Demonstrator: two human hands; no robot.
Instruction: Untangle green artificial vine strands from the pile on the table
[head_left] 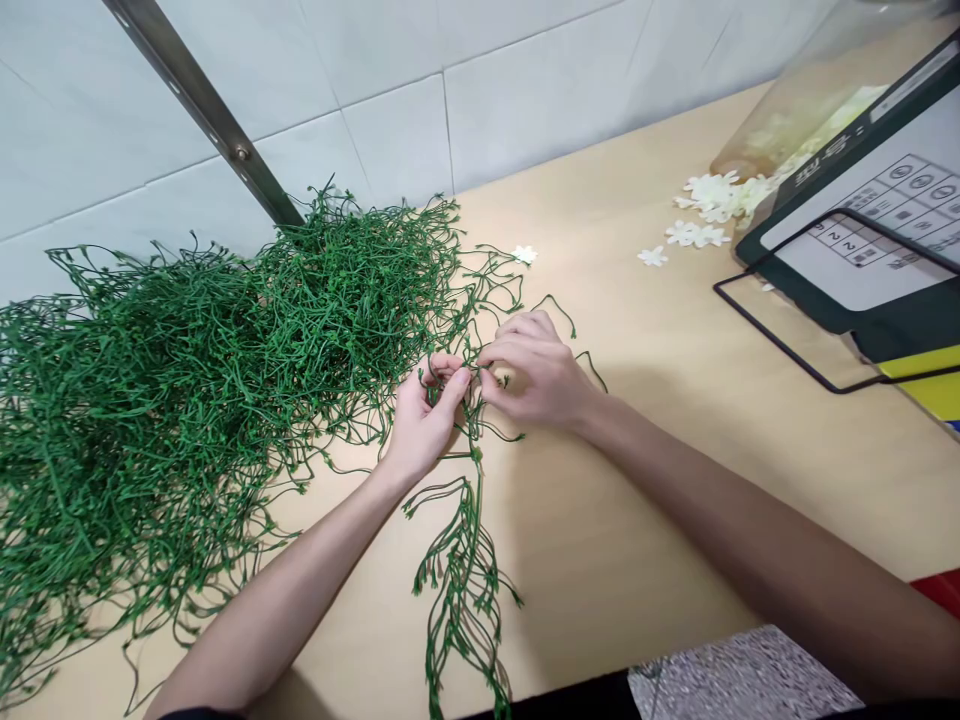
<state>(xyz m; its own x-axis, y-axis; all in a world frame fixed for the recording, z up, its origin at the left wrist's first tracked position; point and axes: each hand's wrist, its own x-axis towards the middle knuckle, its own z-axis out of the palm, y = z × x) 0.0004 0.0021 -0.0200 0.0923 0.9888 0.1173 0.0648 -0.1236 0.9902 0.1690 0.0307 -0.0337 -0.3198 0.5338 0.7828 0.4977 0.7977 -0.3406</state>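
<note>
A green plastic plant stem (478, 500) with thin branching sprigs runs down the table toward me, its lower end near the front edge. My left hand (429, 408) pinches the stem's upper part between thumb and fingers. Close against it, my right hand (536, 370) has its thumb and forefinger closed at a sprig of the same stem. Fine details between the fingertips are too small to make out. A big tangled heap of similar green stems (225, 370) lies to the left of both hands. One white plastic flower (525, 254) rests just beyond my right hand.
Several white flowers (697, 233) spill from a clear container (787, 110) at the back right. Beside it stands a dark box with a white label (885, 210), a black wire frame (795, 350) in front. A metal post (210, 120) rises behind the heap against the tiled wall (540, 90).
</note>
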